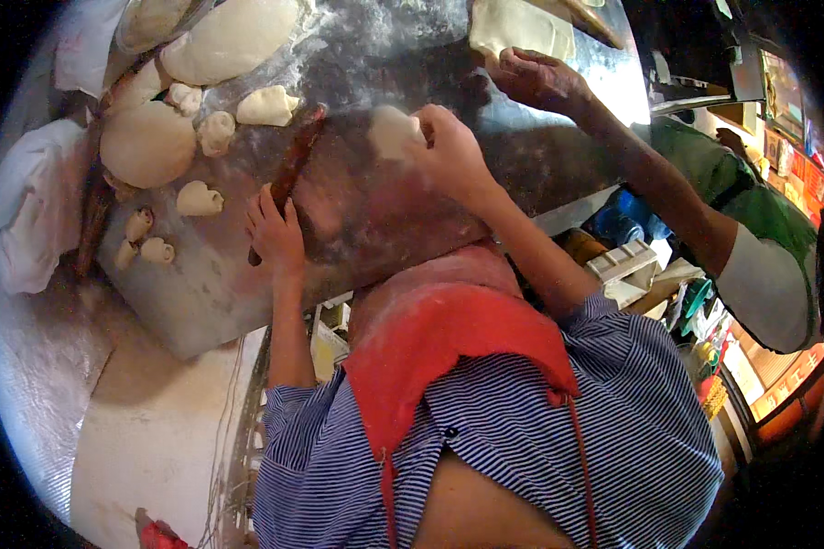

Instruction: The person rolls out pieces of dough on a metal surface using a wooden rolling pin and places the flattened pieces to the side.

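Observation:
A dark wooden rolling pin (295,165) lies slantwise on the floured metal worktop (199,302). My left hand (277,232) is closed around its near end, and the far end rests on the surface. Between the thumb and fingers of my right hand (451,152) is the edge of a small flat piece of dough (390,132), slightly blurred. To the left of the pin sit a folded dough piece (268,106), a dough lump (215,133) and a rolled dough piece (200,199). Several smaller dough rolls (156,250) are grouped nearer the worktop's left corner.
A round dough mass (148,144) and a large dough slab (237,38) occupy the back left. White plastic bags (38,206) lie farther left. At the right, a co-worker's hand (539,79) touches a flat dough sheet (522,31); that person's arm reaches across the worktop's right side.

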The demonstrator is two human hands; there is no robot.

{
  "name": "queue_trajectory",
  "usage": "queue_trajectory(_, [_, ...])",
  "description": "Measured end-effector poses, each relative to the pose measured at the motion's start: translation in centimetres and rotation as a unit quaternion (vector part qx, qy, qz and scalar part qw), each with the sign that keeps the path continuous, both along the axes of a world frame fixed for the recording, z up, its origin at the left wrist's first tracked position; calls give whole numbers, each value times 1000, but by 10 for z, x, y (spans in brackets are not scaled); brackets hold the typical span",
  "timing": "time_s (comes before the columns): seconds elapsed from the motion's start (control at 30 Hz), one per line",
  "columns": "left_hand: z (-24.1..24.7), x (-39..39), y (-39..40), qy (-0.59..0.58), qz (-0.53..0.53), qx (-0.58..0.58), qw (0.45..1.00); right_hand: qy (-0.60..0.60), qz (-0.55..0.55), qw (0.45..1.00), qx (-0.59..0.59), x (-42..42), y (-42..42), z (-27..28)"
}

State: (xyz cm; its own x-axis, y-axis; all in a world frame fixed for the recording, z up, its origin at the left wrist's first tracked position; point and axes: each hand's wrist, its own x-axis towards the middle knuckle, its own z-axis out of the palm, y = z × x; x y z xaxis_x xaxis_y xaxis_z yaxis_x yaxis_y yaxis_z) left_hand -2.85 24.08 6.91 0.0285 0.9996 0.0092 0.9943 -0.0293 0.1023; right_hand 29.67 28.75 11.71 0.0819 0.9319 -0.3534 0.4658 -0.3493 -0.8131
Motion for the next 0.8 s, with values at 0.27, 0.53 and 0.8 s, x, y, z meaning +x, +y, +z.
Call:
queue_trajectory(0.27, [11,9,6,-1,11,-40,999,3,25,997,71,-19,-45,-23])
queue_trajectory(0.53, [35,136,26,-250,111,-262,925,-187,9,970,152,31,-19,-71])
queue_trajectory(0.8, [9,85,64,-184,-19,-129,974,-22,-54,994,94,13,-48,-58])
